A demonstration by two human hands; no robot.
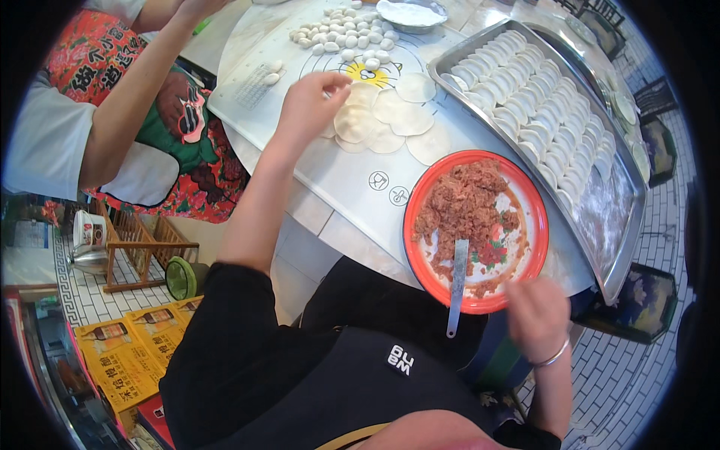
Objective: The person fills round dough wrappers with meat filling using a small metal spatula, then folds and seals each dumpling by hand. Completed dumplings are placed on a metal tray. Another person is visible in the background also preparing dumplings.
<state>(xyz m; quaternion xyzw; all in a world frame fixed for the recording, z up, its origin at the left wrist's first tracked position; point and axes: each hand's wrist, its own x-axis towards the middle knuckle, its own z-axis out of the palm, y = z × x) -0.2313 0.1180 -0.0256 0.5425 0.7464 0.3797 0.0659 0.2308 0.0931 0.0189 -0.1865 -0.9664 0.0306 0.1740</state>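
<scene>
My left hand [315, 104] hovers at the left edge of a loose spread of round dough wrappers [388, 121]. Its thumb and fingers are slightly apart, and no object shows between them. By the lower right rim of a red enamel basin [413, 219] is my right hand [537, 315], blurred and with curled fingers; whether it holds anything is hard to see. Minced meat filling [467, 202] fills the upper part of the basin. A flat metal spatula [458, 287] rests in it, its handle sticking out over the near rim.
A metal tray [610, 225] of folded dumplings [540, 112] stands at the right. Small dough pieces [349, 34] and a bowl of flour [413, 14] lie at the back of the printed mat [337, 169]. Another person's forearm [135, 95] is at the left.
</scene>
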